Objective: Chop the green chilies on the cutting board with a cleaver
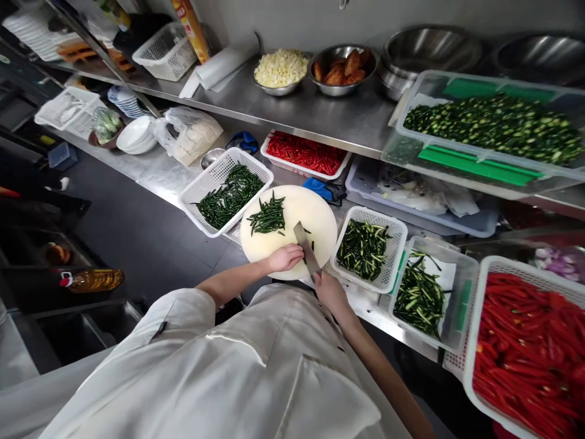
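On the round white cutting board [292, 204], my left hand [286, 258] is closed, its fingertips bent down beside the blade. A dark green bit shows at those fingers, apparently a green chili pepper mostly hidden by them. My right hand [329, 290] grips the handle of a cleaver [305, 245], whose broad blade slants up and left across the board. A pile of long green chili peppers [267, 215] lies at the board's upper left. A few small cut pieces [309, 231] are just right of the blade.
Left of the board stands a white basket [188, 196] of whole green chilies. To the right are a white basket [402, 235] and a clear bin [467, 268] of cut green chilies, then a large basket [475, 341] of red chilies. A steel shelf [347, 125] overhangs the back.
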### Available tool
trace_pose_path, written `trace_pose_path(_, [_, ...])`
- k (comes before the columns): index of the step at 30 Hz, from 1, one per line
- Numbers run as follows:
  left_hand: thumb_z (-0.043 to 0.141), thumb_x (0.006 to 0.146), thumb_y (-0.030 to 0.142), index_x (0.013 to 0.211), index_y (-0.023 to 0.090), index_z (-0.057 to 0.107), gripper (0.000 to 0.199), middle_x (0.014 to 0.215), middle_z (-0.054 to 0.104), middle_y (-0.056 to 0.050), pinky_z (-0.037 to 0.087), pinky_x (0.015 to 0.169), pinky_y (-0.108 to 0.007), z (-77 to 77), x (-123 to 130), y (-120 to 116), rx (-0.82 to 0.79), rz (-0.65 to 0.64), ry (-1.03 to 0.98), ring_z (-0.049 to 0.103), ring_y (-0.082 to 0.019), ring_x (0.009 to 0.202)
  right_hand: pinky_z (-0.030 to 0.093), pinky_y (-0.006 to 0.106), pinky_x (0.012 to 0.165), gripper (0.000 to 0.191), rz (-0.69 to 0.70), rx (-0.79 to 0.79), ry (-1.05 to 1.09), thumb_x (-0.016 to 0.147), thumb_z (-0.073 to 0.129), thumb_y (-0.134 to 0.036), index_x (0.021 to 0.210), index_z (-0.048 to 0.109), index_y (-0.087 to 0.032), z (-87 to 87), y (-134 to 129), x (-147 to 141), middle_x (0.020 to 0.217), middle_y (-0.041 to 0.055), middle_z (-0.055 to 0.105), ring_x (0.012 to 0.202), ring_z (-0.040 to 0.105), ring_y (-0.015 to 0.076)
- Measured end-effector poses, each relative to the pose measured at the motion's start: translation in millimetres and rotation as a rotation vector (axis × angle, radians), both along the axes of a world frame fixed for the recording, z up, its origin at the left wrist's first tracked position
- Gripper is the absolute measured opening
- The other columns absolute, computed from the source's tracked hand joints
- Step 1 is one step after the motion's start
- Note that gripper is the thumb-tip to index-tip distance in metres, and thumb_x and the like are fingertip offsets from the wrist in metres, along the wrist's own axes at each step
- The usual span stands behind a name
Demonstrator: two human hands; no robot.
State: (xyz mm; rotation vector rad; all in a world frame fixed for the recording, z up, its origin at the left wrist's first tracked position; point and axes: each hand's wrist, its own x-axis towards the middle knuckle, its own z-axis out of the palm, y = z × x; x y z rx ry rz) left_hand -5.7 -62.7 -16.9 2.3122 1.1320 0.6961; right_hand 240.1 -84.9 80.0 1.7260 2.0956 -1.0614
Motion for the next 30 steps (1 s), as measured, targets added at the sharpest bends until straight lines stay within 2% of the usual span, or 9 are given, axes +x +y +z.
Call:
trace_pose_path(3, [0.046,0.108,0.028,0.121,0.018,0.071,0.03,0.124,0.069,-0.014,0.057,0.106,-0.04,6.3,-1.3,2.3,0.02,-0.061,0.031,0.065,-0.023,0.118,0.041,0.029,0.084,0.042,-0.016,0.038,0.063,0.113,0.036,-0.037,0.118,0.072,-0.016,-1.0,29.2,-20.0,0.118,0.0165,0.077,0.108,0.071,0.0254])
trace_pose_path(5, [0.047,0.108,0.026,0.122,0.019,0.071,0.028,0.124,0.067,-0.013,0.058,0.106,-0.04,10.3,-8.5,4.0,0.031,-0.02,0.055,0.064,-0.023,0.119,0.04,0.028,0.083,0.042,-0.033,0.08,0.091,0.114,0.035,-0.037,0.116,0.072,-0.016,-0.7,31.6,-16.6,0.116,0.0154,0.078,0.105,0.071,0.0248])
trace_pose_path(9, [0.048,0.105,0.021,0.13,0.017,0.066,0.031,0.129,0.061,-0.016,0.056,0.11,-0.047,13.0,-37.3,6.2,0.08,0.422,0.082,0.06,-0.027,0.125,0.041,0.028,0.082,0.041,-0.012,0.097,0.146,0.114,0.035,-0.037,0.11,0.071,-0.017,-8.9,-5.7,18.0,0.11,0.0141,0.079,0.102,0.072,0.024])
trace_pose_path(11, [0.047,0.106,0.021,0.13,0.017,0.065,0.03,0.127,0.062,-0.015,0.056,0.11,-0.049,11.2,-49.8,5.2,0.082,0.509,0.113,0.061,-0.027,0.123,0.041,0.028,0.081,0.04,0.031,0.033,0.161,0.113,0.037,-0.038,0.102,0.07,-0.018,-14.5,-26.9,37.2,0.105,0.0124,0.079,0.1,0.072,0.0241])
trace_pose_path(14, [0.047,0.108,0.024,0.124,0.019,0.068,0.027,0.121,0.066,-0.012,0.058,0.107,-0.047,6.1,-51.0,-0.1,0.068,0.391,0.148,0.063,-0.025,0.118,0.042,0.028,0.08,0.04,0.045,-0.016,0.146,0.113,0.038,-0.039,0.097,0.069,-0.019,-18.5,-41.2,53.6,0.103,0.0111,0.079,0.1,0.073,0.0241])
trace_pose_path(19, [0.048,0.108,0.023,0.124,0.022,0.071,0.028,0.126,0.068,-0.011,0.056,0.11,-0.043,-0.8,-13.0,-10.8,0.074,0.151,0.171,0.062,-0.024,0.123,0.041,0.03,0.08,0.041,0.051,0.04,0.023,0.114,0.035,-0.039,0.106,0.07,-0.018,-8.5,-32.7,44.1,0.107,0.0138,0.079,0.1,0.073,0.0253])
trace_pose_path(22, [0.042,0.11,0.023,0.126,0.021,0.07,0.032,0.127,0.068,-0.01,0.058,0.107,-0.04,-0.9,3.1,-13.3,0.067,0.139,0.159,0.064,-0.022,0.12,0.04,0.03,0.079,0.04,0.076,0.037,-0.025,0.114,0.035,-0.038,0.111,0.069,-0.019,2.5,-28.1,36.8,0.107,0.0135,0.079,0.099,0.073,0.0252])
trace_pose_path(26, [0.039,0.111,0.024,0.127,0.018,0.069,0.034,0.127,0.069,-0.013,0.058,0.108,-0.041,0.8,2.1,-13.0,0.082,0.077,0.137,0.064,-0.023,0.122,0.039,0.03,0.076,0.041,0.092,0.015,-0.051,0.114,0.033,-0.039,0.112,0.069,-0.02,14.9,-30.1,43.2,0.103,0.0125,0.079,0.096,0.073,0.0251])
trace_pose_path(30, [0.042,0.11,0.023,0.125,0.018,0.068,0.031,0.127,0.069,-0.013,0.057,0.109,-0.042,-1.1,-2.5,-12.3,0.073,0.052,0.109,0.064,-0.023,0.122,0.04,0.031,0.077,0.041,0.088,0.0,-0.037,0.113,0.034,-0.04,0.111,0.069,-0.019,13.0,-32.1,50.7,0.104,0.0135,0.079,0.098,0.073,0.0264])
